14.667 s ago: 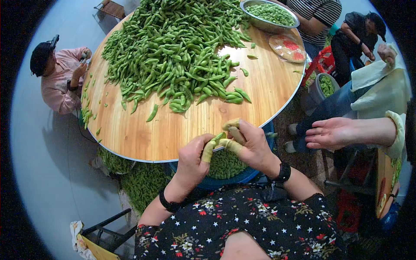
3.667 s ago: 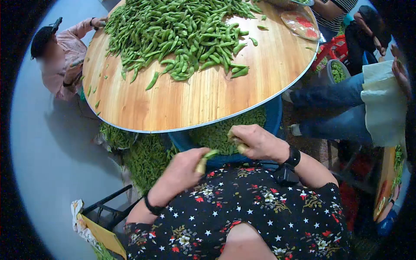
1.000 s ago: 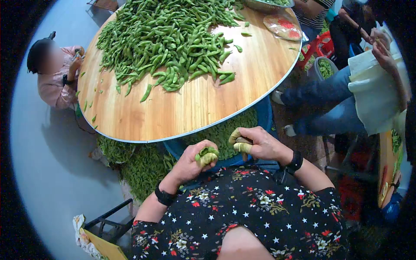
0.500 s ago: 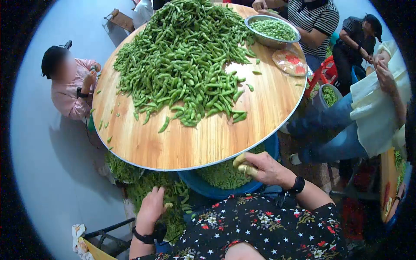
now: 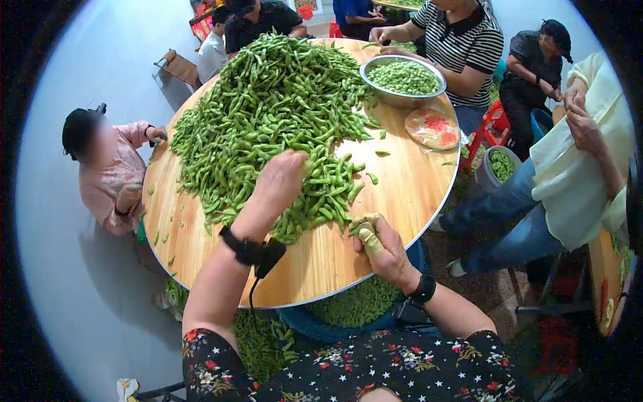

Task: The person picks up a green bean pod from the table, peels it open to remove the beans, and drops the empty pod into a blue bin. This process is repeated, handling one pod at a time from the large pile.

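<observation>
Head view: the pile (image 5: 268,114) of green pods covers much of the round bench (image 5: 410,191). Over the pile's near part is the left hand (image 5: 281,177), back upward, its fingers bent down among the pods; their tips are hidden, so whether they pinch a pod cannot be told. Just beyond the pile's near right corner is the right hand (image 5: 390,253), above the bench edge. Its fingers are curled in close to the thumb, with yellowish wraps (image 5: 370,238) on some; what lies between them, if anything, is unclear. Right of the pile stands a metal bowl (image 5: 402,100) of shelled beans (image 5: 404,77), and nearer, a bagged disc (image 5: 429,130). Nearer than the pile, partly under the bench, is a blue tub (image 5: 318,331) with beans inside. Left of the pile sits a co-worker (image 5: 110,181) in pink.
</observation>
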Demonstrator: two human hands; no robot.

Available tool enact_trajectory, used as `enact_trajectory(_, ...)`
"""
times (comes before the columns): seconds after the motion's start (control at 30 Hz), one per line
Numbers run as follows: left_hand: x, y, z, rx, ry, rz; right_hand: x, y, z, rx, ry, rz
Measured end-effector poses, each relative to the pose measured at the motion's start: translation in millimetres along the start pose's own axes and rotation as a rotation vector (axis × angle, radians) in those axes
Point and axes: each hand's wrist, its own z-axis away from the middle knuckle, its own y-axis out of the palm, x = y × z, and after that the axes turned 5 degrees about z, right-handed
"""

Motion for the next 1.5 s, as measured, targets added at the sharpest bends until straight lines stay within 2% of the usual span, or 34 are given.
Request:
enact_trajectory(0.07, 8, 14, -24, -0.048, 0.004, -0.088, -2, -1, -2, 0.027, -0.012, 0.004)
enact_trajectory(0.13, 6, 21, -36, 0.095, -0.131, -0.187, 0, -2, -1, 0.087, 0.003, 0.005)
enact_trajectory(0.17, 7, 21, -36, 0.099, -0.133, -0.188, 0, -3, -1, 0.088, 0.006, 0.002)
enact_trajectory(0.23, 8, 17, -34, 0.128, -0.073, -0.043, -1, -4, 0, 0.096, -0.013, 0.027)
enact_trajectory(0.3, 4, 13, -22, 0.074, -0.025, 0.010, -1, -4, 1, 0.097, -0.006, 0.006)
enact_trajectory(0.37, -18, -4, -1, -0.080, -0.084, 0.252, 6, -4, 1, 0.101, 0.002, -0.018)
enact_trajectory(0.4, -28, -10, 12, -0.039, -0.246, 0.428, 18, -3, 3, 0.151, 0.061, -0.061)
enact_trajectory(0.5, -59, -17, 58, 0.018, -0.461, 1.016, 30, 11, 8, 0.222, 0.187, -0.156)
enact_trajectory(0.57, -78, -10, 82, -0.039, -0.499, 1.064, 32, 19, 7, 0.262, 0.399, -0.416)
enact_trajectory(0.63, -77, 3, 101, -0.131, -0.408, 0.788, 23, 22, 3, 0.265, 0.393, -0.328)
enact_trajectory(0.7, -72, 6, 106, -0.203, -0.366, 0.626, 16, 25, 2, 0.215, 0.289, -0.231)
enact_trajectory(0.77, -74, 0, 106, -0.182, -0.322, 0.538, 18, 17, 0, 0.248, 0.289, -0.217)
enact_trajectory(0.83, -75, -5, 102, -0.164, -0.282, 0.443, 30, 5, 2, 0.110, 0.294, -0.295)
enact_trajectory(0.9, -76, -4, 99, -0.043, -0.185, 0.280, 32, -7, 5, 0.043, 0.287, -0.356)
enact_trajectory(1.03, -79, 10, 104, 0.131, -0.104, 0.007, 33, -17, 15, 0.111, 0.361, -0.289)
enact_trajectory(1.07, -76, 12, 106, 0.196, -0.156, -0.016, 30, -17, 19, 0.174, 0.386, -0.250)
enact_trajectory(1.1, -78, 12, 106, 0.198, -0.161, -0.014, 27, -17, 23, 0.237, 0.411, -0.211)
enact_trajectory(1.2, -89, 6, 103, 0.188, -0.240, 0.012, 18, -4, 29, 0.228, 0.384, -0.277)
enact_trajectory(1.27, -105, 0, 112, 0.052, -0.161, 0.291, 25, 1, 31, 0.259, 0.400, -0.325)
enact_trajectory(1.37, -117, 6, 125, 0.020, -0.162, 0.459, 28, 12, 31, 0.293, 0.412, -0.427)
enact_trajectory(1.43, -114, 12, 132, -0.052, -0.100, 0.442, 26, 16, 31, 0.292, 0.399, -0.467)
enact_trajectory(1.5, -119, 9, 137, 0.022, -0.401, 0.717, 23, 18, 32, 0.306, 0.362, -0.443)
